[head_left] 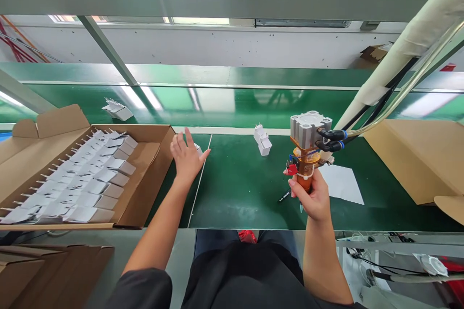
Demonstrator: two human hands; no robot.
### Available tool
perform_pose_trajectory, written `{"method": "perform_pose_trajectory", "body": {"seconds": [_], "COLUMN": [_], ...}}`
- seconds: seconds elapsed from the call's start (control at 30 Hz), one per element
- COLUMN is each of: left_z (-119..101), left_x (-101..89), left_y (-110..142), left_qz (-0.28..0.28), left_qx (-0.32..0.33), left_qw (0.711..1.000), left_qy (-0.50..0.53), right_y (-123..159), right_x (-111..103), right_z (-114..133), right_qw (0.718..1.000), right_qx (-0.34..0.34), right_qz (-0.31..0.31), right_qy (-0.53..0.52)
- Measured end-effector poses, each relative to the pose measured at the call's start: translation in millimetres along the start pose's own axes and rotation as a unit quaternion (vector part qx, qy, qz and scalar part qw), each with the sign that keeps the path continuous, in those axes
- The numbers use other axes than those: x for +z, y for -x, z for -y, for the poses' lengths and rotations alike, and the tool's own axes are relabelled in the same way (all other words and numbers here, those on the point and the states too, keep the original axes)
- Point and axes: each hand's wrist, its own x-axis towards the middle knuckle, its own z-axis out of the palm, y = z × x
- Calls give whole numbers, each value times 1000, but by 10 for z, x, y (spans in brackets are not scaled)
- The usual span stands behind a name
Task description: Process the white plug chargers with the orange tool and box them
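My right hand [314, 194] is wrapped round the orange body of a pneumatic hand tool [305, 166]. The tool carries a grey metal air cylinder on top, black hose fittings and a red switch-like piece. My left hand [187, 159] reaches forward over the bench with fingers spread, just right of the open carton. Behind its thumb a small white part [197, 149] is mostly hidden, and I cannot tell whether they touch. Another white plastic part [262, 140] with small prongs stands on the green mat between my hands.
An open cardboard box [155, 174] at left holds rows of white parts [90, 178] with pins. One more white part [119, 110] lies on the green belt behind. A paper sheet [342, 183], a wrapped hose bundle [398, 53] and a second carton [416, 159] are at right.
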Motion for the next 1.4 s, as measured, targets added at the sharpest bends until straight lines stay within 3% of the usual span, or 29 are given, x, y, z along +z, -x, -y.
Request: {"method": "perform_pose_trajectory", "body": {"seconds": [0.07, 0.17, 0.27, 0.33, 0.43, 0.67, 0.8, 0.9, 1.1, 1.2, 1.4], "left_z": [-396, -1125, -1687, -1839, -1700, -558, -182, -154, -286, -328, -377], "left_x": [118, 409, 667, 715, 567, -207, -409, -396, -252, -212, -118], "left_y": [52, 110, 70, 10, -14, 471, 776, 942, 1228, 1342, 1449], "left_qz": [-12, 99, 173, 195, 218, 317, 339, 308, 217, 154, 106], "left_qx": [58, 138, 100, 64, 61, 80, 84, 53, -81, -95, 10], "left_qw": [995, 958, 936, 930, 914, 877, 870, 869, 834, 866, 936], "left_qy": [85, 233, 289, 306, 336, 353, 349, 384, 500, 466, 334], "right_y": [19, 52, 82, 95, 97, 37, -11, -44, -125, -165, -213], "right_x": [-9, -7, -9, -19, -32, 104, 264, 377, 581, 707, 1052], "right_z": [-15, -26, -28, -32, -37, -10, 13, 36, 121, 151, 208], "right_qw": [1000, 1000, 1000, 1000, 1000, 1000, 999, 998, 996, 995, 993], "right_qx": [5, 12, 14, 9, 10, 3, 0, -7, -22, -32, -25], "right_qz": [7, 16, 20, 22, 21, 24, 29, 36, 30, 32, 49], "right_qy": [1, -1, 1, 1, 1, -18, -36, -50, -81, -89, -107]}}
